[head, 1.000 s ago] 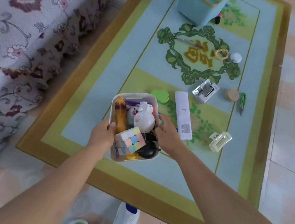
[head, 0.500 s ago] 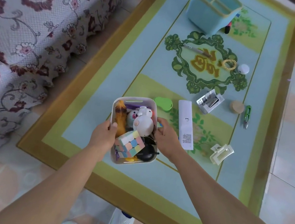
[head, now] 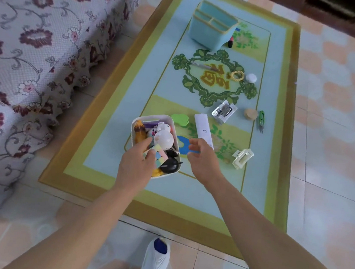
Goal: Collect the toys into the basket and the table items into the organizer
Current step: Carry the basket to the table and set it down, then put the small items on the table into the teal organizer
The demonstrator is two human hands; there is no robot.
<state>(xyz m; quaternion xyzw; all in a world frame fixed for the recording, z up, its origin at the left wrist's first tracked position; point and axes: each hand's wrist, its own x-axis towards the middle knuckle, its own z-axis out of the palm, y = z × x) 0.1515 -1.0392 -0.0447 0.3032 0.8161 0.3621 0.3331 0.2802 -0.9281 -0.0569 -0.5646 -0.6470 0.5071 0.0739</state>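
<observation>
The white basket (head: 151, 117) sits on the near part of the table, holding a white pig toy (head: 164, 140), an orange toy (head: 139, 130), a black toy (head: 169, 165) and a pastel cube (head: 161, 156). My left hand (head: 135, 166) reaches into the basket with its fingers curled over the cube. My right hand (head: 201, 159) is just right of the basket, thumb and fingers pinching the end of a flat blue piece (head: 181, 145) that lies on the table. The light blue organizer (head: 212, 26) stands at the far end.
On the table lie a white remote (head: 203, 129), green tag (head: 179, 119), hair clip (head: 243, 158), clear box (head: 224, 112), wooden disc (head: 250, 113), green clippers (head: 261, 120), white knob (head: 251, 78), yellow hair tie (head: 237, 75) and pen (head: 203, 66). A floral sofa cover (head: 38, 39) is on the left.
Both hands left the basket's sides. The left hand moved onto the cube; the right hand drew back to the right, uncovering the blue piece. The view widened.
</observation>
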